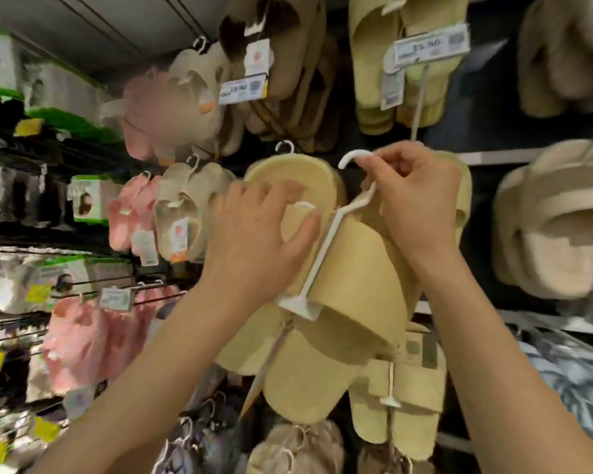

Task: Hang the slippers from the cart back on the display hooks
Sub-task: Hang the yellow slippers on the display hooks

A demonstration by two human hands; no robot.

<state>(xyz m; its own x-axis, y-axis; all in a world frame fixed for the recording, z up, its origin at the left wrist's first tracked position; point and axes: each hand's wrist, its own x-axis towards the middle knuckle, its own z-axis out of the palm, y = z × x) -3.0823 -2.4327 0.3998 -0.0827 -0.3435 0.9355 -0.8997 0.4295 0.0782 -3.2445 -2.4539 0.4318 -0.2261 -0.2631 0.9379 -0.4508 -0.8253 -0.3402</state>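
Observation:
A pair of pale yellow slippers (pixel 353 268) on a white plastic hanger (pixel 326 241) is held up at the middle of the display wall. My right hand (pixel 415 203) pinches the hanger just below its curved hook (pixel 351 157). My left hand (pixel 257 230) presses flat on the left slipper's sole, fingers spread. The hanger's hook hangs free in the air, below a long white display hook (pixel 420 100) that carries a price tag (pixel 428 46) and more yellow slippers. The cart is out of sight.
More yellow slippers (pixel 401 391) hang right below. Pink slippers (pixel 131 213) and beige slippers (pixel 182 213) fill the hooks to the left, brown ones (pixel 288 63) hang above, fluffy beige ones (pixel 555 227) on the right. Bare metal hooks (pixel 117 285) stick out at lower left.

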